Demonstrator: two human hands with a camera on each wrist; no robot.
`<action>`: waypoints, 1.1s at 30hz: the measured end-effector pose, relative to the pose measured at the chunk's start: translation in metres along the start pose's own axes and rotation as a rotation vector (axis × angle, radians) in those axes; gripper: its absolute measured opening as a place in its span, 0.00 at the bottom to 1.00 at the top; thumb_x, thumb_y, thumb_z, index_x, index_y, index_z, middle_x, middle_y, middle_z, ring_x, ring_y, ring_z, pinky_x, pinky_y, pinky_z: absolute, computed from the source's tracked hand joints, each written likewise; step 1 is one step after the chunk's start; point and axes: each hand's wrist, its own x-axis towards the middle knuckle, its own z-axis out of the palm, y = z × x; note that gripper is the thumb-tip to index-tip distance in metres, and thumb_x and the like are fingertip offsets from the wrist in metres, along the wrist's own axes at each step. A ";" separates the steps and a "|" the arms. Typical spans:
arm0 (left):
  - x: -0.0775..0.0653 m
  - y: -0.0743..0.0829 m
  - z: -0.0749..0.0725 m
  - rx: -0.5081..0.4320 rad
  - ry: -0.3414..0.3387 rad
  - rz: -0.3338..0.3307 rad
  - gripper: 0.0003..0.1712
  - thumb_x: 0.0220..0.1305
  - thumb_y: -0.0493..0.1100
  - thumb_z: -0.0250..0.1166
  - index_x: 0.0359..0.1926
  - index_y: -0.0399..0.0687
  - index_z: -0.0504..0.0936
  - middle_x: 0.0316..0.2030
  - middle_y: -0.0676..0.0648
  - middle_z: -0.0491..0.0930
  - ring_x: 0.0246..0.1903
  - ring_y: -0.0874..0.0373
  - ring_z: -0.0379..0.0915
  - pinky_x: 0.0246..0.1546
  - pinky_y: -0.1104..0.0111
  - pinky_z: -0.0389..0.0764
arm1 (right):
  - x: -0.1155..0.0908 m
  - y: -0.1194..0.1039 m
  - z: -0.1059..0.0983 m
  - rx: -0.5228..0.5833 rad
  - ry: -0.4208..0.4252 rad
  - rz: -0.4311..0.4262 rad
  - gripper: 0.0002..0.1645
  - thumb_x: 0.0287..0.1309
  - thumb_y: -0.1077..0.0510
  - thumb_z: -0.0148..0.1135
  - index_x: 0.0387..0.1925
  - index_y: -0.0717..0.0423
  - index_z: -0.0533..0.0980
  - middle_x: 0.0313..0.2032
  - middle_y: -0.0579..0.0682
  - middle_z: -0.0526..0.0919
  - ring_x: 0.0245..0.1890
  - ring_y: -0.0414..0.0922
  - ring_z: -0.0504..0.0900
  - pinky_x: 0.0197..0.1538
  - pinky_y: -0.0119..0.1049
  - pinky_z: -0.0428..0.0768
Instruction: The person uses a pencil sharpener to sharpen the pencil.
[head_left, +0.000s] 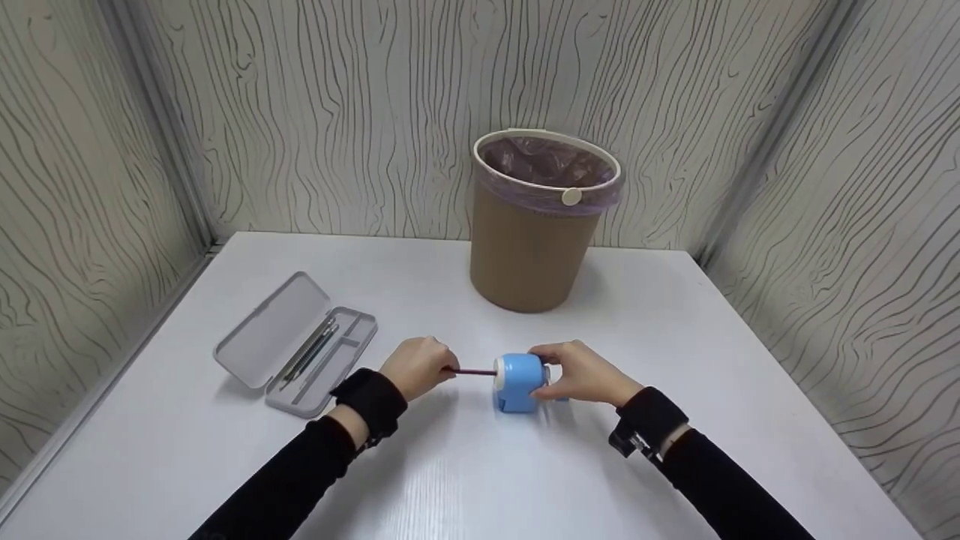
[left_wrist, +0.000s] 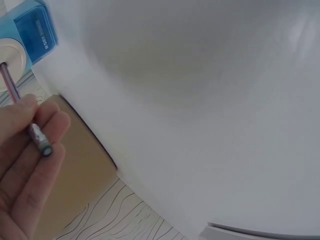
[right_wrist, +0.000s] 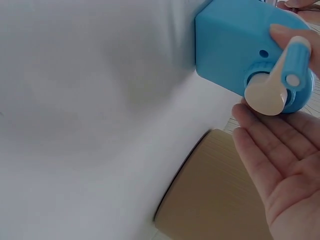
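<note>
A blue crank pencil sharpener (head_left: 520,384) stands on the white table with its cream front facing left. My left hand (head_left: 421,367) pinches a dark red pencil (head_left: 475,372), whose far end is in the sharpener's front hole. In the left wrist view, the pencil's silver and green end (left_wrist: 41,140) sticks out past the fingers. From the back, my right hand (head_left: 589,373) holds the sharpener between thumb and fingers. The right wrist view shows the cream crank with its blue knob (right_wrist: 296,62) beside the thumb, the other fingers extended under the body.
At the left lies an open grey pencil case (head_left: 259,330) with several pencils (head_left: 309,351) inside. A brown trash bin (head_left: 525,255) lined with a purple bag stands behind the sharpener. Wood-grain patterned panels (head_left: 360,112) enclose the table at the back and sides.
</note>
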 end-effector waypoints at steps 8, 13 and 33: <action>-0.001 0.000 0.004 0.005 0.039 0.017 0.02 0.57 0.36 0.75 0.33 0.46 0.93 0.29 0.48 0.91 0.30 0.53 0.87 0.34 0.64 0.85 | 0.005 -0.008 -0.002 -0.036 -0.030 0.017 0.33 0.50 0.55 0.78 0.57 0.64 0.80 0.54 0.60 0.88 0.57 0.59 0.86 0.63 0.57 0.81; -0.001 0.002 0.005 0.008 0.043 0.022 0.02 0.58 0.36 0.75 0.33 0.46 0.93 0.28 0.48 0.91 0.29 0.53 0.86 0.33 0.65 0.85 | 0.007 -0.011 -0.002 -0.053 -0.048 0.034 0.32 0.49 0.56 0.78 0.56 0.64 0.80 0.53 0.59 0.88 0.56 0.57 0.86 0.63 0.56 0.82; 0.003 0.010 0.004 0.010 0.014 0.007 0.02 0.60 0.37 0.74 0.34 0.44 0.93 0.29 0.48 0.91 0.30 0.54 0.87 0.34 0.66 0.86 | 0.009 -0.013 -0.002 -0.109 -0.030 -0.014 0.31 0.47 0.57 0.78 0.54 0.65 0.81 0.50 0.59 0.89 0.53 0.55 0.88 0.59 0.53 0.84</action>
